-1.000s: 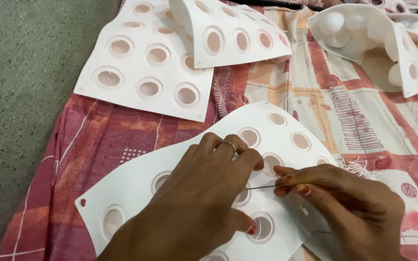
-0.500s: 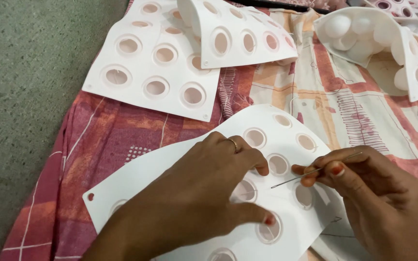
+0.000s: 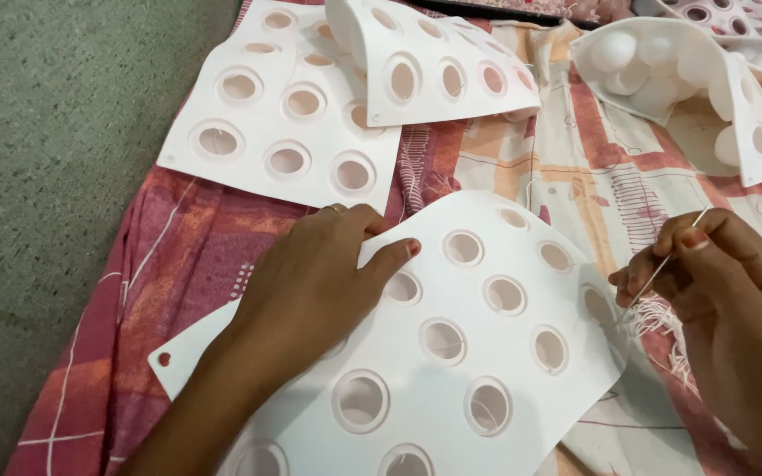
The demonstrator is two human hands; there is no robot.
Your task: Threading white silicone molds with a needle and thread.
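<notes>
my left hand (image 3: 310, 282) lies flat and open, pressing the white holed sheet (image 3: 451, 353) at the lower centre of the frame. my right hand (image 3: 716, 282), at the right edge, pinches a thin needle (image 3: 663, 264) just beside the sheet, over the patterned cloth (image 3: 178, 256)

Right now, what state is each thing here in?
Left hand: pressing flat on the white foam sheet with round holes.
Right hand: pinching a thin needle.
Second white holed sheet: lying flat.
Third holed sheet: curled.

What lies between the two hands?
In the head view, the white foam sheet with round holes spans from the left hand to the right hand, which pinches a thin needle.
</notes>
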